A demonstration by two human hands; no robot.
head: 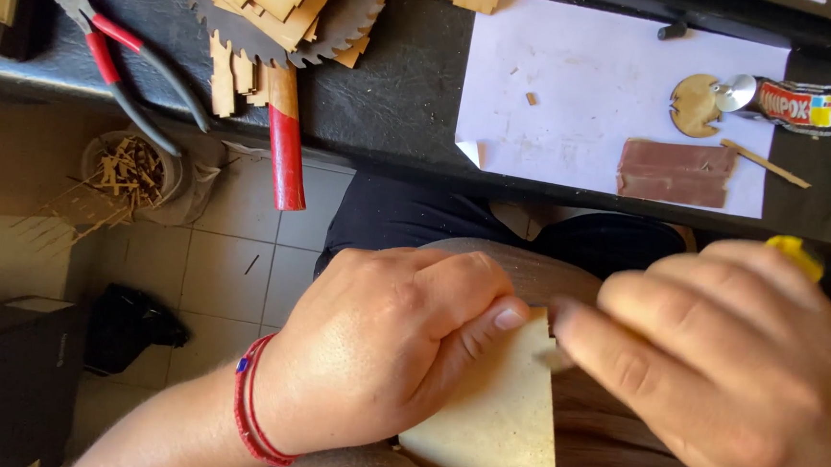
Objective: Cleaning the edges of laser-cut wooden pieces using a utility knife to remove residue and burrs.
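Worktop (414,99) of dark leather-like material runs across the top, carrying a white paper sheet (588,90) and a heap of pale laser-cut wooden pieces (276,4). Below it, over the person's lap, the right hand (714,377) is curled around a yellow-handled tool (797,255) (its tip is hidden and blurred). The left hand (379,356), red cord at the wrist, pinches the flat pale plywood panel with notched edge (500,421), thumb on top. Smaller things on the worktop: red-handled pliers (110,46), a reddish-brown sandpaper rectangle (677,173), a glue tube (808,106).
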